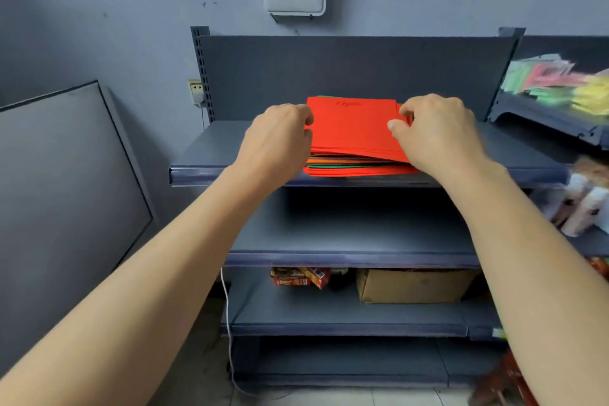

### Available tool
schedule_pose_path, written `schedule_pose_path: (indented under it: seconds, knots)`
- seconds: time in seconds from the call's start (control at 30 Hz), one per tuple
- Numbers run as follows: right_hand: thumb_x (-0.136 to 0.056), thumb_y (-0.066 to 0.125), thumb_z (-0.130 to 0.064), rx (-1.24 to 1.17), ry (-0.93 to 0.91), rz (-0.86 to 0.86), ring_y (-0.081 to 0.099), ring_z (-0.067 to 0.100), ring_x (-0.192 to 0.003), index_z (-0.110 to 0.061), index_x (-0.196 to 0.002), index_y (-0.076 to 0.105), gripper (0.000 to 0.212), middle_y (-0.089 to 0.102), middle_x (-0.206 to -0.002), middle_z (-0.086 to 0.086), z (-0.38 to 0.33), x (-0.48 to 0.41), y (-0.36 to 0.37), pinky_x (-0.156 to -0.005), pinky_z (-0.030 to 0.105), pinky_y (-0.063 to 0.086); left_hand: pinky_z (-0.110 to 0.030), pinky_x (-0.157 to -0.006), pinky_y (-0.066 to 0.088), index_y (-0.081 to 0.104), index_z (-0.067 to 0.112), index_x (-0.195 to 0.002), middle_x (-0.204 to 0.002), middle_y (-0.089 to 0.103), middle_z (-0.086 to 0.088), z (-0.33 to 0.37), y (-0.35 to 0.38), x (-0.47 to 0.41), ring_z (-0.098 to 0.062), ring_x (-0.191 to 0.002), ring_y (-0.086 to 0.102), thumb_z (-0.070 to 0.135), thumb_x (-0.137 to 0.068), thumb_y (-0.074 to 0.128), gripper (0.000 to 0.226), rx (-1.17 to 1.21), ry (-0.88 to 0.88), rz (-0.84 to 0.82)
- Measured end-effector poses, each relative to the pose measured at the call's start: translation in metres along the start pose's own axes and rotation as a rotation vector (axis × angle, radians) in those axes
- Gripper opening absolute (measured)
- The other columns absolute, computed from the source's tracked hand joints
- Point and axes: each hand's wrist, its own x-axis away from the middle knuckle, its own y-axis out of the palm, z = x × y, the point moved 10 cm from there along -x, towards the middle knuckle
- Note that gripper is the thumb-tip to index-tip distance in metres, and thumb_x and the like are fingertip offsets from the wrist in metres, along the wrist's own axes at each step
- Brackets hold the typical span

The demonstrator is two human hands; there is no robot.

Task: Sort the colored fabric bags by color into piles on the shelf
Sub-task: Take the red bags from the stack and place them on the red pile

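The mixed stack (357,167) lies on the top shelf (204,155) between my hands: right hand (435,132) pinching the top red bag (352,123) by its edge, left hand (280,137) curled at the opposite edge, grip unclear.

Of the bags (356,165) under the top one we see only edges. Left hand (280,138) fingertips hidden. Packets (560,82) far right blurred, cropped.

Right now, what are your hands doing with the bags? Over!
Left hand grips the stack at its left edge; right hand pinches the top red bag at its right edge. Stack unsorted: red, orange, green layers on the shelf. Nothing blocking.
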Motion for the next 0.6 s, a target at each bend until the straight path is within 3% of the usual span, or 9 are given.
schedule_pose_path:
  seconds: [0.3, 0.5, 0.6]
  knots:
    - [-0.092, 0.054, -0.038, -0.011, 0.131, -0.096, 0.055, 0.039, -0.104, -0.010, -0.109, 0.063, 0.034, 0.063, -0.110, 0.017, 0.032, -0.050, 0.069, -0.082, 0.039, 0.045, -0.037, -0.069, 0.046, 0.060, 0.002, -0.090, -0.090, 0.064, -0.017, -0.045, 0.085, -0.062, -0.039, -0.082, 0.054, 0.006, -0.085, 0.042, 0.020, 0.049, -0.070, -0.137]
    - [-0.093, 0.052, -0.042, 0.015, 0.150, -0.169, 0.052, 0.040, -0.110, -0.006, -0.115, 0.058, 0.042, 0.060, -0.117, 0.019, 0.056, -0.084, 0.103, -0.085, 0.040, 0.043, -0.039, -0.075, 0.049, 0.062, 0.001, -0.098, -0.097, 0.065, -0.016, -0.056, 0.129, -0.093, -0.037, -0.091, 0.057, 0.010, -0.085, 0.046, 0.022, 0.049, -0.152, -0.198]
    - [-0.092, 0.053, -0.043, -0.018, 0.166, -0.213, 0.052, 0.039, -0.111, -0.006, -0.115, 0.058, 0.044, 0.059, -0.119, 0.018, 0.073, -0.099, 0.121, -0.085, 0.040, 0.044, -0.033, -0.071, 0.046, 0.064, 0.004, -0.097, -0.099, 0.066, -0.014, -0.065, 0.145, -0.106, -0.035, -0.089, 0.057, 0.008, -0.086, 0.043, 0.024, 0.066, -0.221, -0.188]
